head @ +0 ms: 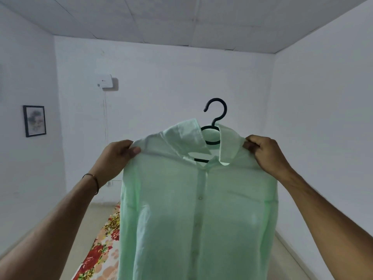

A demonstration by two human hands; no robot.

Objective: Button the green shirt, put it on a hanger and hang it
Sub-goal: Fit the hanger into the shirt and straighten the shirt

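The pale green shirt [199, 209] hangs in front of me, its front placket closed with buttons running down the middle. A dark hanger [216, 116] sits inside the collar, its hook standing up above the neck. My left hand [119, 152] pinches the shirt's left shoulder, and my right hand [264, 152] pinches the right shoulder. Both hands hold the shirt up at chest height in mid-air. The lower hem runs out of view at the bottom.
A bed with a red floral cover [101, 251] lies low at the left behind the shirt. A framed picture [34, 121] hangs on the left wall, and a white box [106, 81] is mounted on the back wall. White walls surround the room.
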